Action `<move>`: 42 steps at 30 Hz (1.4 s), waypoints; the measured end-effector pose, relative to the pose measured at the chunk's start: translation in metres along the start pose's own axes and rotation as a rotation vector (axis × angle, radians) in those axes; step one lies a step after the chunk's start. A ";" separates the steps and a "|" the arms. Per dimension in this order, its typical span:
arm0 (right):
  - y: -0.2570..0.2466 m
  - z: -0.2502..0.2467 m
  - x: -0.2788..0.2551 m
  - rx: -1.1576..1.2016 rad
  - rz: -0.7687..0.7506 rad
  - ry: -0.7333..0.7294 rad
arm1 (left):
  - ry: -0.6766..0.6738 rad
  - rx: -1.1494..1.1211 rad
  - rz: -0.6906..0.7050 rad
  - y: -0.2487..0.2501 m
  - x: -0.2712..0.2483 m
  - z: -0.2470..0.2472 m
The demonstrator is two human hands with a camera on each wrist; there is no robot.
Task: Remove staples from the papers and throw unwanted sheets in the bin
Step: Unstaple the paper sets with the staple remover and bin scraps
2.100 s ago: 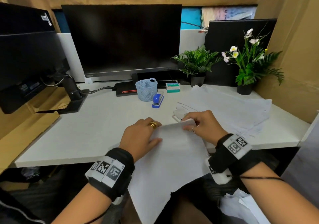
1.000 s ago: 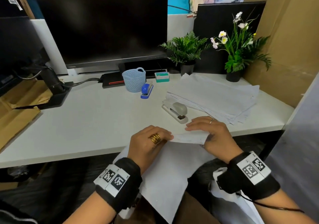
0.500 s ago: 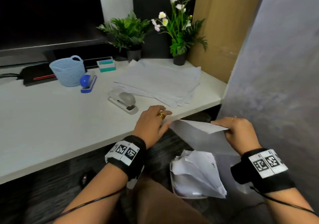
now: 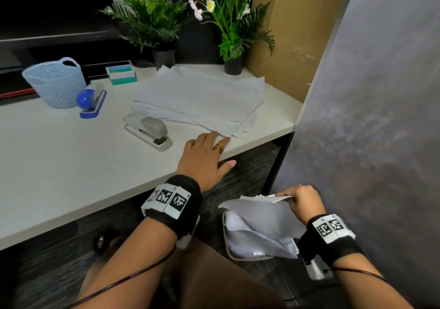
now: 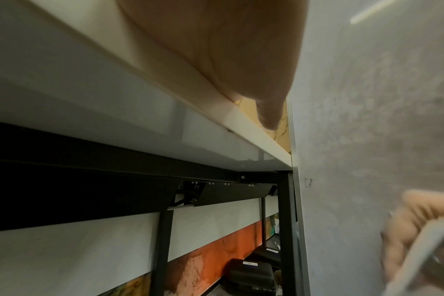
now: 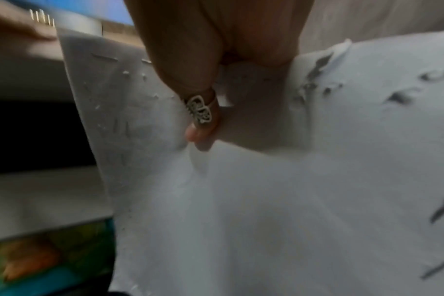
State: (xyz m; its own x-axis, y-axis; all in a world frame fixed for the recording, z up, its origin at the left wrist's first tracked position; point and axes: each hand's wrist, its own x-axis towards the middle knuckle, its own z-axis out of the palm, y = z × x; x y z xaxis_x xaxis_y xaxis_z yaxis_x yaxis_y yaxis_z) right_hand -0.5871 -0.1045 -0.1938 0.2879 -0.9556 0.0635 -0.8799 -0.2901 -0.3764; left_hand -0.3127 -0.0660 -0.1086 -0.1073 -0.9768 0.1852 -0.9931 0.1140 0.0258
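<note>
My right hand point(image 4: 301, 200) pinches the top edge of a white sheet point(image 4: 264, 215) low beside the desk, right over the bin point(image 4: 228, 249), which holds crumpled white paper. In the right wrist view the sheet point(image 6: 241, 200) hangs below my curled fingers point(image 6: 190, 70), with staple holes along its left edge. My left hand point(image 4: 207, 151) rests flat on the front edge of the white desk point(image 4: 71, 161), fingers straight, fingertips at the corner of the paper stack point(image 4: 200, 96). A grey stapler point(image 4: 148, 127) lies left of that hand.
A blue stapler point(image 4: 91, 102) and a light-blue basket point(image 4: 56, 82) stand at the back left, with a small teal box point(image 4: 121, 71) and two potted plants point(image 4: 154, 25) behind the stack. A grey partition wall point(image 4: 369, 94) closes in the right side, close to the bin.
Both hands held the sheet at the desk edge. My right hand has carried it down and right over the bin, while my left hand let go and settled on the desk edge.
</note>
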 end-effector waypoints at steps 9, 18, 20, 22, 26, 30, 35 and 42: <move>0.001 0.101 0.002 -0.205 0.036 -0.325 | 0.016 0.006 -0.013 -0.001 0.001 0.006; -0.014 0.106 0.029 -0.313 -0.137 -0.146 | 0.055 0.003 0.009 -0.001 0.002 0.007; -0.009 0.108 0.035 -0.390 -0.180 -0.204 | 0.066 0.006 0.006 -0.002 0.002 0.009; -0.005 0.115 0.035 -0.410 -0.200 -0.282 | 0.074 0.002 0.004 -0.001 0.002 0.009; 0.005 0.155 0.017 -0.256 0.028 -0.651 | 0.061 0.019 -0.004 -0.001 0.001 0.007; 0.008 0.147 0.011 -0.113 0.160 -0.653 | 0.044 0.033 -0.001 -0.001 0.001 0.006; -0.034 0.067 0.029 0.048 0.003 -0.202 | 0.020 0.022 -0.002 0.000 0.000 -0.002; -0.136 -0.042 0.061 0.365 -0.314 0.502 | 0.062 -0.478 -0.076 -0.015 -0.006 -0.018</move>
State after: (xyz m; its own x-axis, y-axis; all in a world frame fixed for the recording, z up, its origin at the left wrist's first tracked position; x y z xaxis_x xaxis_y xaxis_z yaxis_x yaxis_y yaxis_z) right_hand -0.4659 -0.1256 -0.1003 0.2207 -0.7633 0.6072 -0.5747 -0.6047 -0.5513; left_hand -0.2963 -0.0589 -0.0927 -0.0183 -0.9745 0.2234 -0.8637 0.1280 0.4874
